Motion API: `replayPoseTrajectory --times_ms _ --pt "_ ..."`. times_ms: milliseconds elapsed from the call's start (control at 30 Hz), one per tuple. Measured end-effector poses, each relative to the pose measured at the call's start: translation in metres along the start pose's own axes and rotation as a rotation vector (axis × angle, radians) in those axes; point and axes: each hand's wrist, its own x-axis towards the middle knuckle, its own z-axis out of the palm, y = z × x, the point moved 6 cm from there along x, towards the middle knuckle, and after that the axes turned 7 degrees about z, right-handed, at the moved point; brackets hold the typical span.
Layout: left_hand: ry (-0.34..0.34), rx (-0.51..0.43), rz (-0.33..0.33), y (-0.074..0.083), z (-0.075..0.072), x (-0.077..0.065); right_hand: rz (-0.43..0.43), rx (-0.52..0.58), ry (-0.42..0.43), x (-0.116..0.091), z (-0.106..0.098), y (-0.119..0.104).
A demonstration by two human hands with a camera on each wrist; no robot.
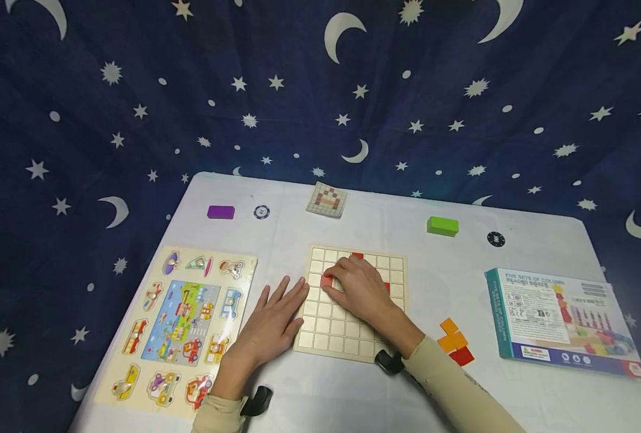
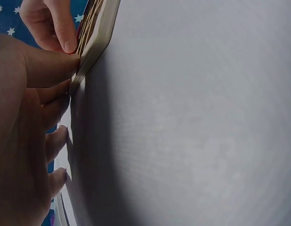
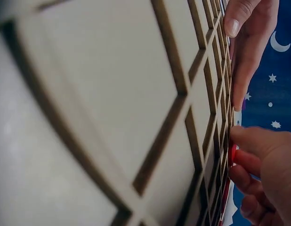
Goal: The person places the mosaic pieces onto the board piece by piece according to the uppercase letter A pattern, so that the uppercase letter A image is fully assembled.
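Right hand (image 1: 361, 288) pinches a red tile (image 1: 326, 281) at the grid board (image 1: 322, 341), whose sides point roughly forward.

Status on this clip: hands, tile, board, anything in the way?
Right hand pinching red tile at grid board. Left hand touching grid board's left edge. Right hand hides some squares from head view; no other obstruction seen.

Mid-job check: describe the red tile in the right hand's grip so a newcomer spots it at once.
On the white table, find the pale gridded board. The right hand reaches over it, and the red tile sits in its pinch, toward the board's left side. Other red tiles show on the board, but only this one is pinched.
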Motion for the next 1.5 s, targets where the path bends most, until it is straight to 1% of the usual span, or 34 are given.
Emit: replayPoseTrajectory --times_ms 100,367,467,533,600,700,833,933,1033,1167,1233,1300,1367,1500 --pt "0.006 -0.009 0.002 0.000 0.000 0.000 0.013 -0.003 0.005 0.000 0.001 0.000" --pt "-0.020 -0.028 -0.015 -0.002 0.001 0.000 0.018 0.001 -0.004 -0.004 -0.002 0.001" --pt "-0.015 -0.024 -0.011 -0.002 0.001 0.000 0.053 0.020 -0.002 -0.012 -0.009 0.009" --pt "-0.006 -0.025 -0.006 -0.002 0.000 -0.001 0.091 0.046 0.012 -0.021 -0.016 0.019" --pt "0.010 -0.023 0.000 0.000 -0.001 -0.001 0.127 0.079 0.032 -0.033 -0.023 0.032" --pt "0.038 -0.022 0.009 0.000 -0.003 -0.002 0.159 0.130 0.061 -0.053 -0.035 0.054" --pt "0.041 -0.022 0.007 0.000 -0.002 -0.003 0.185 0.151 0.087 -0.086 -0.047 0.079" --pt "0.025 -0.027 0.000 0.000 -0.001 -0.002 0.206 0.130 0.109 -0.114 -0.052 0.095" --pt "0.027 -0.022 0.004 0.000 0.000 -0.001 0.222 0.118 0.129 -0.141 -0.057 0.106" --pt "0.027 -0.002 0.014 0.001 0.000 -0.001 0.219 0.086 0.155 -0.176 -0.064 0.115" --pt "0.026 -0.005 0.016 0.001 0.000 -0.001 0.213 0.051 0.162 -0.190 -0.067 0.118" --pt "0.026 -0.005 0.016 0.002 0.000 -0.001 0.216 0.000 0.151 -0.203 -0.068 0.121" --pt "0.031 -0.012 0.014 0.002 -0.001 -0.001 0.230 -0.047 0.122 -0.214 -0.068 0.124" --pt "0.029 -0.014 0.015 0.003 -0.001 -0.001 0.273 -0.118 0.041 -0.226 -0.066 0.127"
